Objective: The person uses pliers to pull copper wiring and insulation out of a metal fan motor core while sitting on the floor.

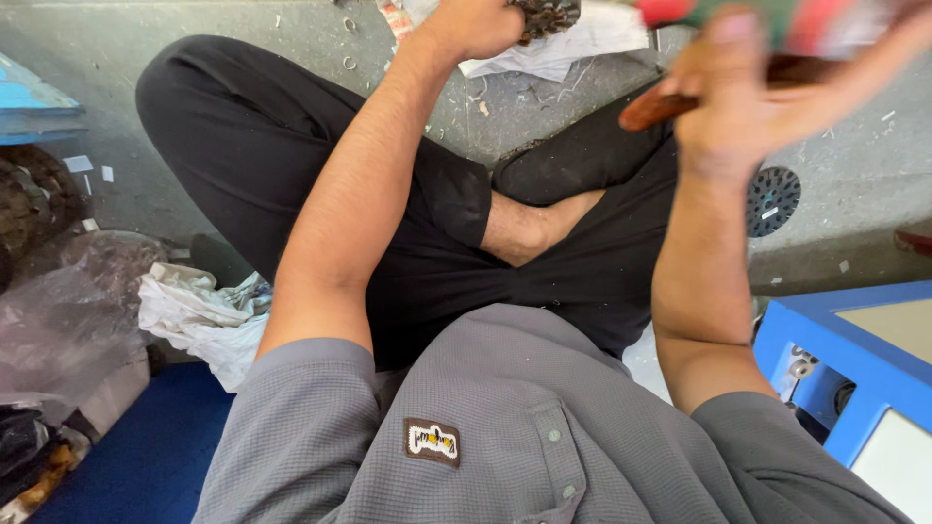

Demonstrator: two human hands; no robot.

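While the person sits cross-legged on the floor, the left hand grips a dark rusty part, and the right hand grasps a tool.

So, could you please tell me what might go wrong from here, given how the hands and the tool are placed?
1. The right hand holds a wooden-handled tool close above the bare foot; a slip could strike it.
2. The left hand grips a dark rough part at the frame's upper edge, largely out of view, so fingers could be caught.
3. Small washers and scraps lie loose on the floor beside the crossed legs and could get lost or pressed into skin.
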